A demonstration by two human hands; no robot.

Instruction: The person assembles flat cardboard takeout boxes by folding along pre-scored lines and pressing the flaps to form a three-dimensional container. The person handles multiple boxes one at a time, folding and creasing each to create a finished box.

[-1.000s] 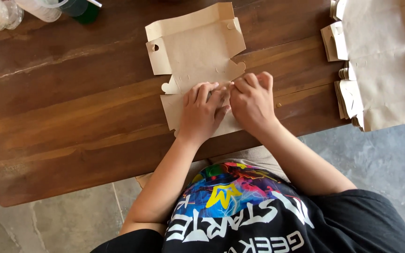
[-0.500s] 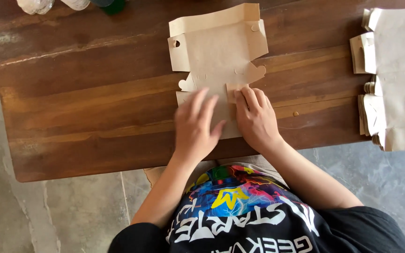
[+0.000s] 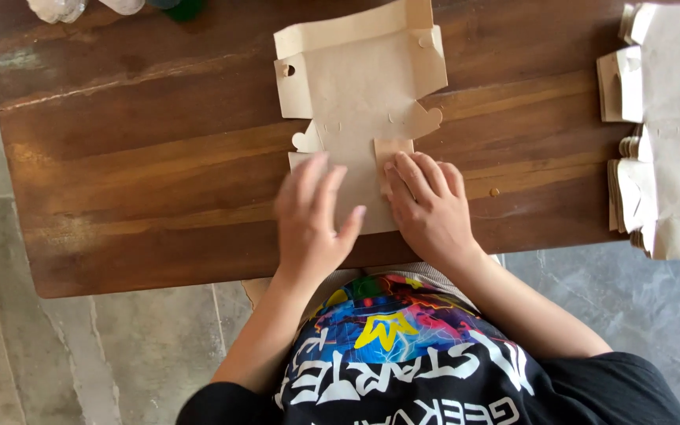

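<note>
Since the earlier frames, your left hand (image 3: 308, 224) has slid off toward the near left part of the sheet and now shows blurred, fingers spread; your right hand (image 3: 426, 208) has stayed close to the same spot.

Item: flat die-cut kraft cardboard box blank (image 3: 356, 94), lying unfolded on the brown wooden table (image 3: 143, 157). Its near end sits under both your hands; the rest stretches away beyond your fingertips, side flaps raised slightly at the far end.

Left hand: palm down, fingers apart, over the blank's near left portion; clamped on nothing. Contact cannot be told through the blur.

Right hand: flat, fingers together, pressing a small folded tab (image 3: 393, 149) of the blank just past its fingertips; pressing, not gripping.

Beyond your right hand, well apart: stack of like kraft blanks (image 3: 670, 142) at the table's right end.

Beyond your left hand, at the far edge: clear plastic containers (image 3: 60, 8) and a dark green object (image 3: 186, 9), partly cut off.
</note>
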